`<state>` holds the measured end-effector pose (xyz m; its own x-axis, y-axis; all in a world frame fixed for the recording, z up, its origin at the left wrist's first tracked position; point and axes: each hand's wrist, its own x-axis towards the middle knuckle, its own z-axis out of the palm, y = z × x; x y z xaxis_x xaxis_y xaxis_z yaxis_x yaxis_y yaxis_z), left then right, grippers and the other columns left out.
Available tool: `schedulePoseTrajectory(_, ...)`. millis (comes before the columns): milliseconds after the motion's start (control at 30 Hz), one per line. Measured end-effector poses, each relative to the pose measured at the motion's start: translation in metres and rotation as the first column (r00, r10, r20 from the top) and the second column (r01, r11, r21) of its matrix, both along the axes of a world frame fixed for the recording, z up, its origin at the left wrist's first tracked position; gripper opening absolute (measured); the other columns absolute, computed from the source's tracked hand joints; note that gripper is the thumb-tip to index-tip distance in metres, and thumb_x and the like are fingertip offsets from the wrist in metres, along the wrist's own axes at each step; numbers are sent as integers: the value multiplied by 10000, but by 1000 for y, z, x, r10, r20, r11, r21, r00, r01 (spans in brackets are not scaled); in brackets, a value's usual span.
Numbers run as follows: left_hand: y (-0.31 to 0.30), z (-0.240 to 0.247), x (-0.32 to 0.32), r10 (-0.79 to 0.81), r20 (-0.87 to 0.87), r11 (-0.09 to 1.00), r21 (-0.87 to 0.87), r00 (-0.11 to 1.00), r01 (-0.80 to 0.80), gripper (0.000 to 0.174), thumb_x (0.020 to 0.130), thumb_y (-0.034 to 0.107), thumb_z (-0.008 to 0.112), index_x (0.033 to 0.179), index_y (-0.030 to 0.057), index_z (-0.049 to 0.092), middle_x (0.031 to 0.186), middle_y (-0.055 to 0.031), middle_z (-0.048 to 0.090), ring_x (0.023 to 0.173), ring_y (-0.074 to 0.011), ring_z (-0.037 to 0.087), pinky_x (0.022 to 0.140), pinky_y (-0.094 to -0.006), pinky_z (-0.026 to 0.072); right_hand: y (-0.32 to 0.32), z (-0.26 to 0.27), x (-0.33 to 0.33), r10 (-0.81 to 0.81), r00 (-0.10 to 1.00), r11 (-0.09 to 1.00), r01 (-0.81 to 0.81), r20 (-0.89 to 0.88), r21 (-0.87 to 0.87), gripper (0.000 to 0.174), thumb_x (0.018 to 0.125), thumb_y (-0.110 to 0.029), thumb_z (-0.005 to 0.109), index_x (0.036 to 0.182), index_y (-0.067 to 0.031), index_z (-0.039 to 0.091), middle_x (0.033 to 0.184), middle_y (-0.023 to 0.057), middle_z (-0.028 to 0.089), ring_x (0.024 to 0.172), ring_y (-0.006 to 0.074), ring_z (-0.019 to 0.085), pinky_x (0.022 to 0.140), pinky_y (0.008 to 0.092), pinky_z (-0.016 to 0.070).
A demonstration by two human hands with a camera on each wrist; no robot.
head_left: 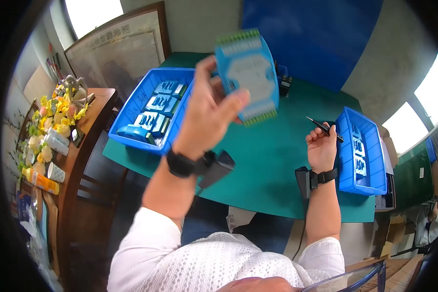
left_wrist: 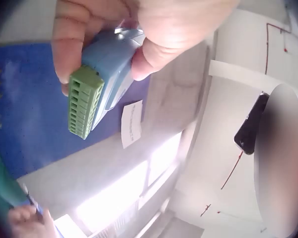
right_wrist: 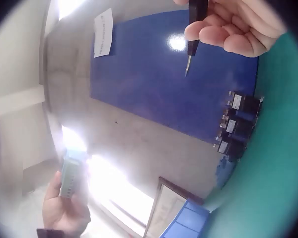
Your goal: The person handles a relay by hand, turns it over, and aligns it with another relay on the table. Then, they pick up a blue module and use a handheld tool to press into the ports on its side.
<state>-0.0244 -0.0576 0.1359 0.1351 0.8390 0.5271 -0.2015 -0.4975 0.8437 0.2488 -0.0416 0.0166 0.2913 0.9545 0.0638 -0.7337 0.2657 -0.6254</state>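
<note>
The left hand (head_left: 207, 109) grips a light-blue module (head_left: 250, 73) with green terminal strips at both ends, raised above the table, its labelled face toward the head camera. In the left wrist view the fingers and thumb hold the module (left_wrist: 111, 64) by its sides, with the green terminal block (left_wrist: 84, 101) facing that camera. The right hand (head_left: 322, 146) holds a black screwdriver (head_left: 326, 129) near the right bin. In the right wrist view, the curled fingers of the right hand (right_wrist: 238, 29) grip the screwdriver (right_wrist: 192, 44), its metal tip bare.
On the green table (head_left: 267, 160), a blue bin (head_left: 117, 124) with several modules stands left, and another blue bin (head_left: 372, 160) with modules stands right. Black components (head_left: 284, 85) sit at the back. A wooden side table (head_left: 90, 121) with flowers (head_left: 58, 114) is far left.
</note>
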Motion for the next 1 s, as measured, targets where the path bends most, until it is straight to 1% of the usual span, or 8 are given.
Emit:
schedulePoseTrajectory(167, 47, 55, -77, 324, -464, 946, 167, 824, -278, 546, 810, 168, 614, 1248, 29, 318, 963, -135, 579, 736, -143, 593, 514, -224, 485, 0, 1, -1, -18, 1000, 999, 18, 17, -29, 279, 926, -331, 440, 953, -65, 519, 687, 36, 529, 646, 149, 494, 610, 282, 421)
schedulePoseTrajectory(333, 87, 40, -154, 69, -911, 898, -121, 407, -423, 603, 782, 216, 631, 1262, 19, 324, 979, -170, 577, 719, -187, 612, 484, -277, 498, -1, 3, -2, 0, 1000, 1000, 1, 26, -11, 284, 926, -332, 437, 961, -63, 520, 687, 37, 534, 644, 150, 497, 606, 286, 420)
schedulePoseTrajectory(533, 80, -2, -157, -154, -985, 890, -173, 77, -421, 700, 701, 306, 677, 1249, 3, 364, 992, -212, 582, 780, -275, 613, 658, -355, 499, -2, 3, -1, 22, 999, 1000, -23, 33, 7, 293, 926, -339, 435, 955, -59, 516, 687, 40, 538, 635, 148, 501, 594, 283, 419)
schedulePoseTrajectory(667, 95, -28, -169, -77, -994, 946, -49, -78, -319, 715, 659, 341, 703, 1218, -7, 423, 1139, -226, 531, 1052, -306, 523, 888, -377, 408, -6, 5, -5, 35, 999, 997, -37, 30, 69, 258, 918, -307, 461, 917, -52, 505, 663, 13, 478, 640, 117, 495, 560, 262, 405)
schedulePoseTrajectory(700, 87, -14, -155, -237, -971, 901, -226, 16, -371, 685, 661, 328, 705, 1190, -16, 439, 1085, -211, 559, 1012, -290, 547, 893, -367, 414, -1, -4, -4, 65, 998, 990, -63, -12, 124, 259, 917, -297, 464, 927, -42, 504, 665, 27, 494, 620, 115, 483, 556, 263, 401)
schedulePoseTrajectory(733, 121, -57, -194, -28, -997, 973, -11, -72, -229, 622, 676, 250, 697, 1176, -16, 441, 996, -185, 589, 897, -267, 598, 750, -368, 497, -6, 4, -12, -45, 998, 999, 45, 48, -4, 288, 907, -320, 478, 935, -35, 508, 663, 44, 512, 595, 123, 480, 556, 266, 406)
schedulePoseTrajectory(800, 104, -38, -171, -266, -940, 866, -331, 214, -374, 638, 693, 93, 632, 1256, -27, 355, 1011, -196, 565, 740, -267, 631, 445, -344, 534, 0, 1, -16, -49, 997, 998, 52, 67, -36, 343, 891, -376, 487, 966, -43, 523, 656, 73, 569, 574, 134, 508, 547, 270, 429)
schedulePoseTrajectory(1000, 108, -49, -179, -394, -836, 761, -529, 381, -375, 641, 769, 91, 530, 1340, 16, 250, 1048, -173, 518, 609, -200, 593, 445, -321, 546, 1, 6, -18, -1, 1000, 999, 2, 28, -45, 271, 916, -333, 454, 929, -72, 524, 681, 54, 589, 595, 154, 537, 572, 282, 450)
